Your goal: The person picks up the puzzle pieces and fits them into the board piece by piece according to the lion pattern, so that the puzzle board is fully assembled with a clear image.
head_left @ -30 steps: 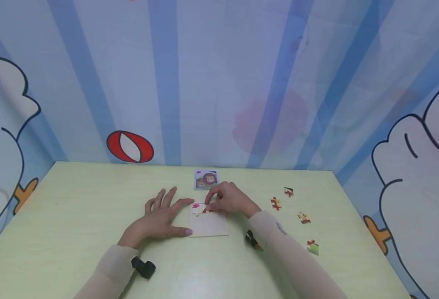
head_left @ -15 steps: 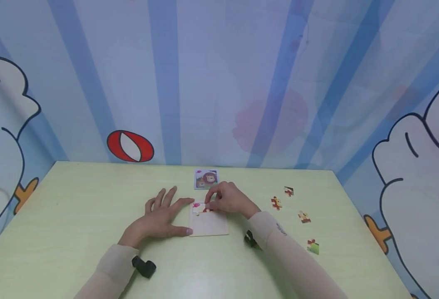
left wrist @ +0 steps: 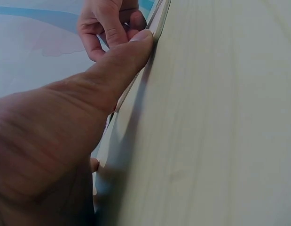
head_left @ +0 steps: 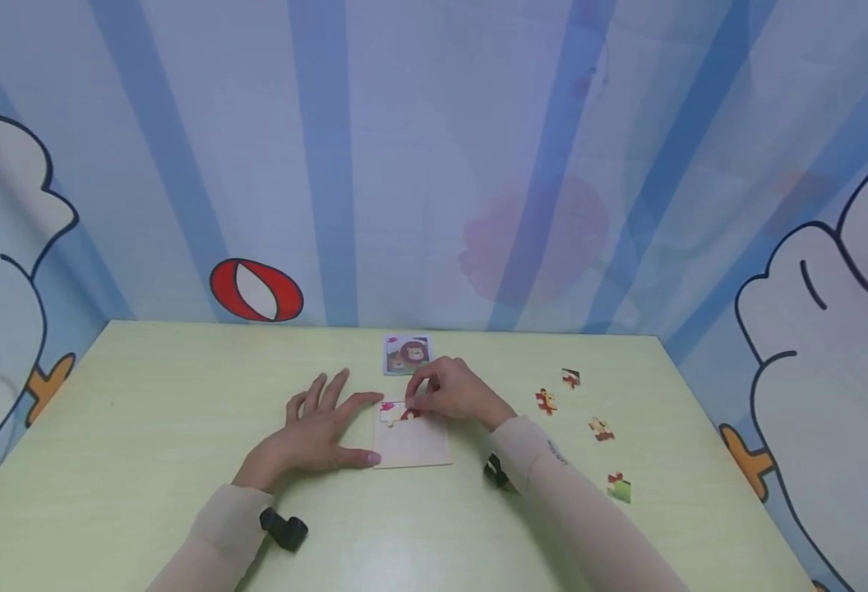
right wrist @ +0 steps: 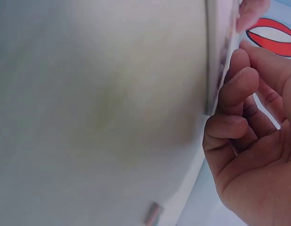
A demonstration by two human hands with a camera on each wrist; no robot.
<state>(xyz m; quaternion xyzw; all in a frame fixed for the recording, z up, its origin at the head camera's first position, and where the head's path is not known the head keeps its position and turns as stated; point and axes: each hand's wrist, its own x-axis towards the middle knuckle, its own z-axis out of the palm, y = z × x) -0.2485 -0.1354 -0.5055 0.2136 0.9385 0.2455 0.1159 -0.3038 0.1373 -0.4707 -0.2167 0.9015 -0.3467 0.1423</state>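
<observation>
A white square puzzle board point(head_left: 413, 450) lies on the table in the head view. In its top left corner sits a puzzle piece with a pink flower point(head_left: 388, 409). My right hand point(head_left: 458, 390) pinches a red-brown and white puzzle piece point(head_left: 410, 413) beside it, along the board's top edge; the fingertips cover part of this piece. The left hand point(head_left: 314, 434) has its fingers spread, with thumb and index fingertip at the board's left edge. In the left wrist view, the left thumb point(left wrist: 131, 52) lies against the board's side. The right wrist view shows the right fingers point(right wrist: 241, 84) curled in at the board.
Behind the board lies a small picture card with a lion point(head_left: 408, 356). Several loose puzzle pieces are scattered to the right, among them a green one point(head_left: 618, 488) nearest the front and a brown-orange one point(head_left: 546, 401). A printed curtain point(head_left: 419, 164) hangs behind the table.
The right fingertips have shifted very slightly at the red-brown piece, and a little more of its picture shows. The left hand, board and loose pieces stay where they were.
</observation>
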